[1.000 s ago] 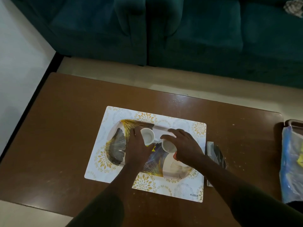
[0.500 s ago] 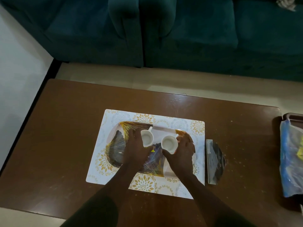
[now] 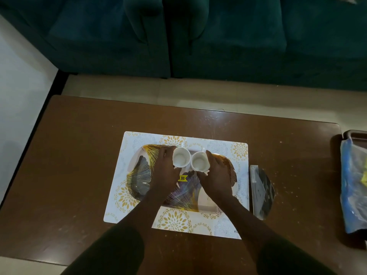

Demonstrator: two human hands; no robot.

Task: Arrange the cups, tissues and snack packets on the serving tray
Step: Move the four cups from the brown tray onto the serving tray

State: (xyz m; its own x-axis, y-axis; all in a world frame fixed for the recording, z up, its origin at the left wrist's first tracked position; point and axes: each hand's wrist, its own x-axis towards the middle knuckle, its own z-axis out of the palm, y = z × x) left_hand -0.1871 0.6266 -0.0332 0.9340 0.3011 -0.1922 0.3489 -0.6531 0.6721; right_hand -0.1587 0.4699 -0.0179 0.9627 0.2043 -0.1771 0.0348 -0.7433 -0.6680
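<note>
Left hand holds left cup, right hand holds right cup, side by side on tray. Best square them upright, handles outward, leaving room for tissues and snacks.

Hands around cups on tray

A brown wooden table stands before a teal sofa on a pale tiled floor; a floral placemat lies at the table's centre.
</note>
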